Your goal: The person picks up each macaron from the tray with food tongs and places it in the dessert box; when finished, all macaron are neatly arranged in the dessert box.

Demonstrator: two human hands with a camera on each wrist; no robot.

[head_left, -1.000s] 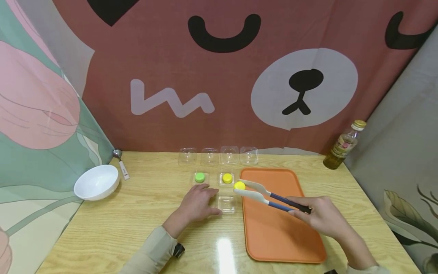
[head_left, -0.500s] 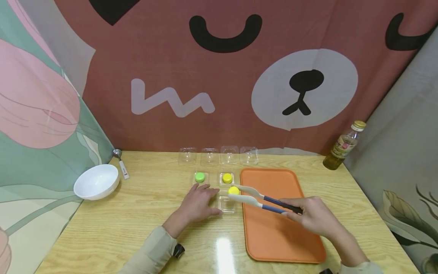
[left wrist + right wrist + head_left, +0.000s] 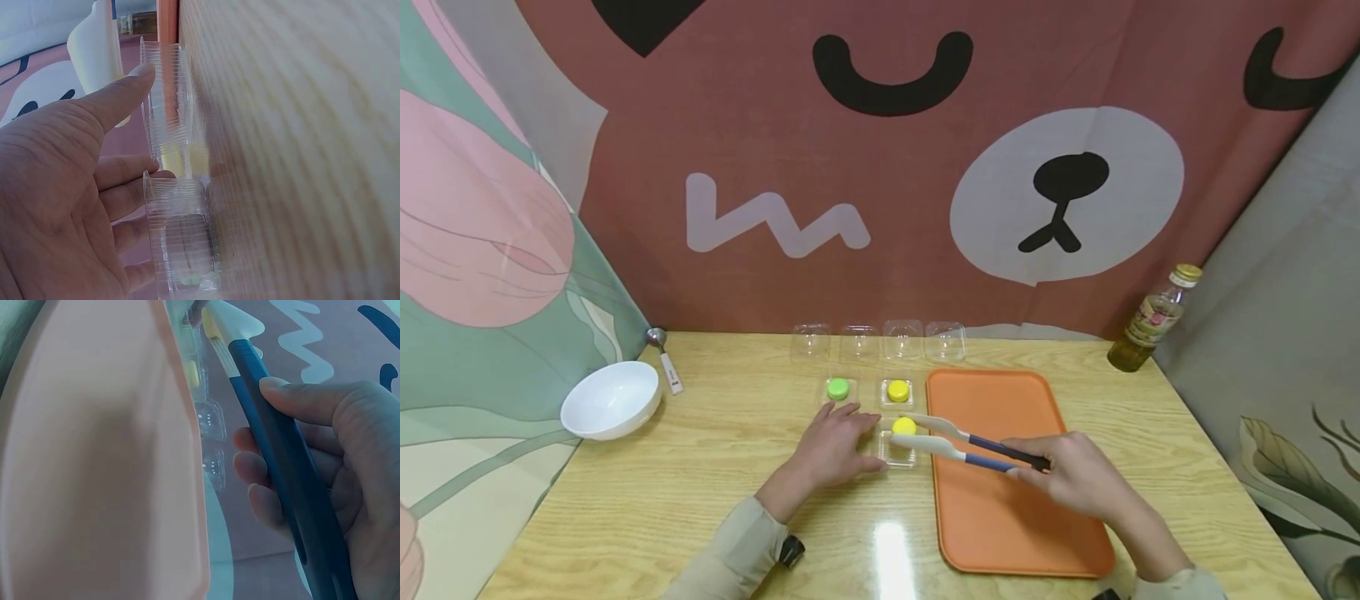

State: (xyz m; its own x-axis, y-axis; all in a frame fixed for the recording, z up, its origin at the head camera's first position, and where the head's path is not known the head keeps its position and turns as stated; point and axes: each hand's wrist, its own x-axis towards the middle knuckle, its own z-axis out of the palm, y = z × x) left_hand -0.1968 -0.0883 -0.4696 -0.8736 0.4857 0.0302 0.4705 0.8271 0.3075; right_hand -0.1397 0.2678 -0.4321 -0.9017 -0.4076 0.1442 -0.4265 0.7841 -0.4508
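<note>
My right hand (image 3: 1078, 475) grips the blue-handled tongs (image 3: 951, 450), whose pale tips pinch a yellow macaron (image 3: 904, 426) over a clear plastic box (image 3: 898, 454). My left hand (image 3: 827, 446) lies at the left of that box, thumb and index fingertips at its rim, fingers fairly straight. Behind it sit another yellow macaron (image 3: 898, 391) and a green macaron (image 3: 838, 388), each in a clear box. In the left wrist view, a brownish macaron (image 3: 189, 250) shows through a box beside the fingers; my hand seems to cover it in the head view.
An orange tray (image 3: 1022, 533) lies right of the boxes, beneath the tongs. Several clear lids (image 3: 859, 342) line the back edge. A white bowl (image 3: 612, 400) and a spoon (image 3: 666, 362) are at the left; an oil bottle (image 3: 1153, 321) stands at the back right.
My right hand has moved the tongs and yellow macaron left and nearer to me, from beside the tray's edge to over the clear box. The left hand has stayed in place.
</note>
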